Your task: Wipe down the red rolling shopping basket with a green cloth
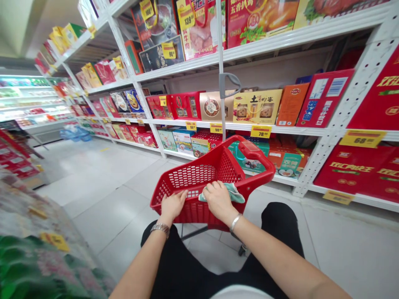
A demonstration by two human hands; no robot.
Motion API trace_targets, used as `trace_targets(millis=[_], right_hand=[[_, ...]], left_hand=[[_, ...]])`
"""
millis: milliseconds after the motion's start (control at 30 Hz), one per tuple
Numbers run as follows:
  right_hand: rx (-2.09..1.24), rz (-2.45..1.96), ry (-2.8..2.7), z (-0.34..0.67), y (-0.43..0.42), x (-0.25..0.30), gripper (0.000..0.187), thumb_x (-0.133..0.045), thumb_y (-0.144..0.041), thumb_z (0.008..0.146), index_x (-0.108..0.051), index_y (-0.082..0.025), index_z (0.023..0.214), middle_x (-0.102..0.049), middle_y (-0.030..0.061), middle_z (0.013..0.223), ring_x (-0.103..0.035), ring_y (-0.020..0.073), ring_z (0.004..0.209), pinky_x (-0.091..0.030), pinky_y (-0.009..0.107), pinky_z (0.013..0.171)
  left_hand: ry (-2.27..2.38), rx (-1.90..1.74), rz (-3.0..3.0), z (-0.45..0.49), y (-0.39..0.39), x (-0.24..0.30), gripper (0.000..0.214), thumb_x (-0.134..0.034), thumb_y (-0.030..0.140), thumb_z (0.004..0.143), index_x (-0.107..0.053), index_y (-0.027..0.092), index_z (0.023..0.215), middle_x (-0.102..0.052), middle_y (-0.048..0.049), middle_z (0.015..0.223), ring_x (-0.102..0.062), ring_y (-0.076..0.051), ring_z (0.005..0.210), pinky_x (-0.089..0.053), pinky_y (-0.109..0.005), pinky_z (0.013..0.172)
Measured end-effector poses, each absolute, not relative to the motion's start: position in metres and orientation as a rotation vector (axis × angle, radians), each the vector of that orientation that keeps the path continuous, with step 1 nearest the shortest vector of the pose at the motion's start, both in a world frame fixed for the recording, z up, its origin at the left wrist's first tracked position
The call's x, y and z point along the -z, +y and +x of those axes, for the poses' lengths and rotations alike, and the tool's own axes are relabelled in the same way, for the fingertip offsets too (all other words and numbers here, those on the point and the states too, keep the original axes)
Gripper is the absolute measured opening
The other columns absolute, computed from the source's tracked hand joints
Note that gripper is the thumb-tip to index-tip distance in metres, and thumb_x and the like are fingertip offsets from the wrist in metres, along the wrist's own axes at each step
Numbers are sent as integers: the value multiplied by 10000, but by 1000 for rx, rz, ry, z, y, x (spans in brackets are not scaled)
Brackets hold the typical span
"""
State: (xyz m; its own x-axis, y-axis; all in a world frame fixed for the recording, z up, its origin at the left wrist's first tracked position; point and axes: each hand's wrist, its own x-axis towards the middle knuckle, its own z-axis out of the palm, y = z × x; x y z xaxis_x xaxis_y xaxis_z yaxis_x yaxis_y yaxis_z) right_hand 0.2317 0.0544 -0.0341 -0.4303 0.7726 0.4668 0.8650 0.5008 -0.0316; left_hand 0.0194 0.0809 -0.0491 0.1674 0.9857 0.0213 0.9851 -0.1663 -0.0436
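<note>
A red plastic shopping basket (pixel 199 176) on wheels stands in front of me in a shop aisle. My left hand (pixel 173 204) grips its near rim, fingers curled over the edge. My right hand (pixel 219 200) presses a pale green cloth (pixel 234 192) against the same rim, fingers closed on it. Each wrist wears a metal band. The basket's red handle (pixel 249 150) rises at its far side. My black trousers show below my arms.
White shelving (pixel 237 124) with red and yellow gift boxes and yellow price tags runs along the right. A grey pull handle (pixel 229 85) hangs on a shelf post. Another display (pixel 31 232) fills the lower left. Grey tiled floor (pixel 102 182) stretches towards lit chiller cabinets at far left.
</note>
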Motion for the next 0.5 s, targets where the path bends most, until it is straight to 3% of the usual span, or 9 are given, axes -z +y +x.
trace_targets(millis=[100, 233, 367, 500], right_hand=[[318, -1442, -2250, 263, 50, 26, 184, -540, -123, 899, -712, -180, 934, -674, 82, 926, -532, 248, 909, -360, 420, 952], [404, -1518, -2104, 315, 48, 21, 185, -557, -132, 880, -715, -203, 943, -694, 81, 990, -533, 255, 1006, -306, 439, 1036], [538, -1548, -1919, 366, 62, 24, 184, -563, -169, 869, -714, -215, 964, -696, 91, 1112, -506, 285, 1126, -257, 500, 1082], [572, -1598, -1793, 383, 81, 37, 194, -533, -178, 863, -718, -198, 918, -700, 111, 1086, -493, 316, 1124, -241, 573, 1074]], left_hand=[[-1991, -155, -2406, -1, 86, 48, 522, -342, 195, 952, -543, 341, 1411, -664, -102, 1336, -667, -311, 1148, -353, -623, 1080], [-2034, -209, -2413, -23, 85, 54, 563, -340, 156, 909, -526, 239, 1434, -633, -145, 1364, -625, -306, 1226, -358, -572, 1107], [-2052, -100, -2436, -4, 71, 68, 502, -311, 216, 963, -557, 234, 1400, -665, -126, 1332, -561, -285, 1309, -234, -554, 1186], [-2012, 170, -2463, 42, 58, 81, 492, -230, 323, 1029, -649, 267, 1280, -729, -63, 1234, -515, -277, 1356, -127, -589, 1215]])
